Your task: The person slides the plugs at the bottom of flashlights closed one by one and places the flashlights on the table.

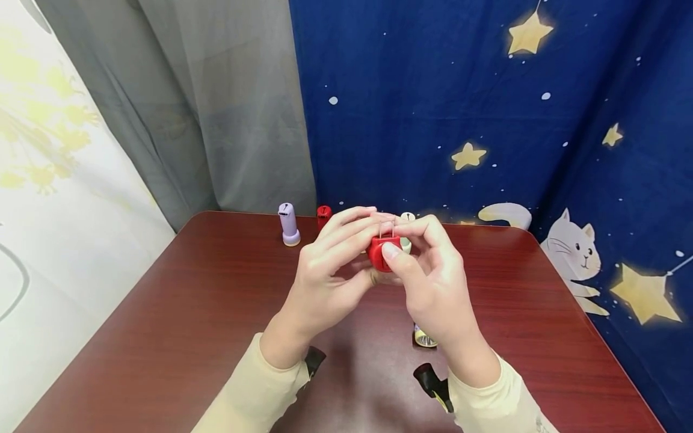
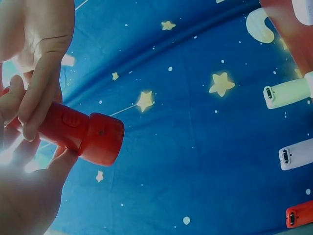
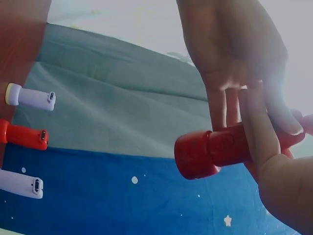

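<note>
Both hands hold a red flashlight [image 1: 377, 257] up over the table, its tail end facing me. Two thin metal prongs [image 1: 387, 228] stand up from that end. My left hand [image 1: 325, 270] grips the body from the left, fingers reaching over the far side. From the right, my right hand [image 1: 441, 282] has its thumb on the red end and its fingertips by the prongs. In the left wrist view the flashlight's wide head [image 2: 103, 139] and a button [image 2: 72, 120] show. The right wrist view shows the head too [image 3: 193, 154], with fingers wrapped over the body.
A purple flashlight [image 1: 289, 225] and another red flashlight [image 1: 323, 215] stand at the back of the brown table [image 1: 216, 300]. A pale one [image 1: 408, 216] is mostly hidden by the hands. A yellow-rimmed lamp head [image 1: 425, 340] shows beside the right wrist. Curtains [image 1: 411, 108] hang behind.
</note>
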Tool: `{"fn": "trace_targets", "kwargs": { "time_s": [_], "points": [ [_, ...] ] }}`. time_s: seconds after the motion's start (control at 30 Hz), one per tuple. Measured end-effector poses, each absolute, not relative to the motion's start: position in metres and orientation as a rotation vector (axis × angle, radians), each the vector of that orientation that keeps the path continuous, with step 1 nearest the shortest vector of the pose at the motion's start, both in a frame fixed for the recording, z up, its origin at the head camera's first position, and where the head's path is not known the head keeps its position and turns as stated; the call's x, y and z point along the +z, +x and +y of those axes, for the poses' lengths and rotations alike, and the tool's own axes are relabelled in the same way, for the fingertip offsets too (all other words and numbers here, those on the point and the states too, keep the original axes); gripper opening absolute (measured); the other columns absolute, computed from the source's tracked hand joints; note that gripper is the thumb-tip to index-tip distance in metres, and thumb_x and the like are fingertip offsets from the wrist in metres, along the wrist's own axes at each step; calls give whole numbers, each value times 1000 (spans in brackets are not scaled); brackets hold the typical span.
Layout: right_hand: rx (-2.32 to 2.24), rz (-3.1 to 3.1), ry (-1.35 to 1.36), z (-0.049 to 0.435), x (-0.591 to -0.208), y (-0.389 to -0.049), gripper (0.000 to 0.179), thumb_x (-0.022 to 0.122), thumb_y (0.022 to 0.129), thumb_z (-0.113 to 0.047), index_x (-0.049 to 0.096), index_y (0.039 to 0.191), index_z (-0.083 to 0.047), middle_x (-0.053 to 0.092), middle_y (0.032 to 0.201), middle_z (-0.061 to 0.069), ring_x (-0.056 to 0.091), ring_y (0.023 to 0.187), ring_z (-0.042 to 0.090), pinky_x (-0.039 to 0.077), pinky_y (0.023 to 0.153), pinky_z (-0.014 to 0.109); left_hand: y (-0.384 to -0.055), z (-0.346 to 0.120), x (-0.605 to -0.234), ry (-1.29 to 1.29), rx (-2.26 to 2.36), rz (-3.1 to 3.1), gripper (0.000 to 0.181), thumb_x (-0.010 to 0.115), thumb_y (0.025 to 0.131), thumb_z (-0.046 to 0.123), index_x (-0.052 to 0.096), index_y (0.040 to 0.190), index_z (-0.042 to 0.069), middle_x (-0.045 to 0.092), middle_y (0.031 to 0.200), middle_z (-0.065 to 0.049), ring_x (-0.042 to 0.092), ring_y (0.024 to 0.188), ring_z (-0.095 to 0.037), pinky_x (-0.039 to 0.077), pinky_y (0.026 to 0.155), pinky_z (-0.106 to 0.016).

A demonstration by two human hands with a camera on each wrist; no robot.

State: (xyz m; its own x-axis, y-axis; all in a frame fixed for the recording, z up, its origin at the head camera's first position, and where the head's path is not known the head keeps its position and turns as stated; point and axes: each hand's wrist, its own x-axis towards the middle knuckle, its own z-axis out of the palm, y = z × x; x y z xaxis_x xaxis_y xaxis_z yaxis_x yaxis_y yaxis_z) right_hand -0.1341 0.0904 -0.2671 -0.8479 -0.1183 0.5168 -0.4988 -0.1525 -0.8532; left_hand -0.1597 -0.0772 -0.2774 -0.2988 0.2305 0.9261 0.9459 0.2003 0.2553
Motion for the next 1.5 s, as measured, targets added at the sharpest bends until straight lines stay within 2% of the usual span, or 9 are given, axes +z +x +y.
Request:
{"fn": "trace_targets", "kwargs": {
  "time_s": [0.1, 0.2, 0.4, 0.57, 0.67, 0.87, 1.03, 1.17, 1.5],
  "points": [
    [2065, -1829, 698, 89, -267, -133, 14, 55, 100, 4, 55, 114, 4, 65, 123, 5, 68, 119, 15, 65, 87, 25, -161, -79, -277, -1148, -1168, -1703, 49, 86, 79, -8, 73, 126, -6, 76, 125, -22, 66, 129, -39, 56, 113, -42],
    [2058, -1856, 660, 88, -266, -133, 19, 57, 102, 0, 50, 115, 12, 64, 122, 4, 67, 119, 14, 63, 91, 22, -164, -79, -280, -1156, -1183, -1727, 50, 88, 79, -7, 72, 127, -6, 76, 125, -22, 66, 130, -38, 57, 111, -39],
    [2078, -1947, 543, 87, -268, -141, 17, 59, 102, -1, 55, 114, 10, 63, 122, 11, 70, 115, 12, 64, 87, 22, -172, -80, -292, -1111, -1195, -1788, 56, 92, 75, -2, 72, 128, -7, 77, 124, -20, 66, 130, -37, 54, 115, -41],
    [2167, -2013, 476, 88, -271, -149, 16, 59, 103, -2, 55, 116, 7, 65, 127, 18, 73, 111, 11, 66, 80, 28, -179, -80, -300, -1081, -1202, -1822, 57, 93, 73, -1, 73, 126, -6, 78, 122, -19, 67, 129, -37, 48, 122, -49],
    [2216, -2004, 469, 87, -274, -153, 18, 60, 102, 1, 55, 118, 8, 65, 128, 17, 74, 109, 12, 67, 78, 32, -184, -80, -304, -1069, -1228, -1830, 57, 93, 73, -1, 73, 126, -7, 78, 122, -20, 67, 129, -38, 46, 123, -49],
    [2258, -1962, 484, 86, -276, -158, 22, 60, 101, 5, 56, 122, 11, 65, 126, 9, 74, 111, 13, 68, 78, 35, -190, -82, -307, -1047, -1267, -1844, 57, 94, 73, -1, 74, 126, -6, 78, 122, -20, 67, 130, -38, 46, 123, -49],
    [2307, -1969, 486, 86, -276, -159, 25, 60, 101, 5, 54, 125, 11, 63, 134, 18, 75, 110, 16, 68, 80, 38, -193, -82, -309, -1042, -1295, -1855, 53, 92, 75, -2, 75, 125, -5, 78, 122, -19, 67, 130, -39, 46, 123, -49],
    [2296, -1990, 494, 87, -277, -158, 28, 60, 101, 4, 52, 127, 11, 60, 138, 22, 76, 107, 12, 67, 82, 36, -193, -82, -309, -1033, -1326, -1870, 51, 91, 77, -1, 75, 126, -3, 78, 124, -19, 66, 131, -37, 45, 125, -46],
    [2294, -1966, 561, 87, -280, -158, 31, 58, 100, 7, 49, 130, 12, 58, 142, 24, 77, 104, 14, 67, 83, 34, -192, -81, -309, -1017, -1336, -1852, 51, 91, 78, 0, 75, 126, -2, 78, 123, -19, 67, 130, -35, 47, 123, -44]
  ]
}}
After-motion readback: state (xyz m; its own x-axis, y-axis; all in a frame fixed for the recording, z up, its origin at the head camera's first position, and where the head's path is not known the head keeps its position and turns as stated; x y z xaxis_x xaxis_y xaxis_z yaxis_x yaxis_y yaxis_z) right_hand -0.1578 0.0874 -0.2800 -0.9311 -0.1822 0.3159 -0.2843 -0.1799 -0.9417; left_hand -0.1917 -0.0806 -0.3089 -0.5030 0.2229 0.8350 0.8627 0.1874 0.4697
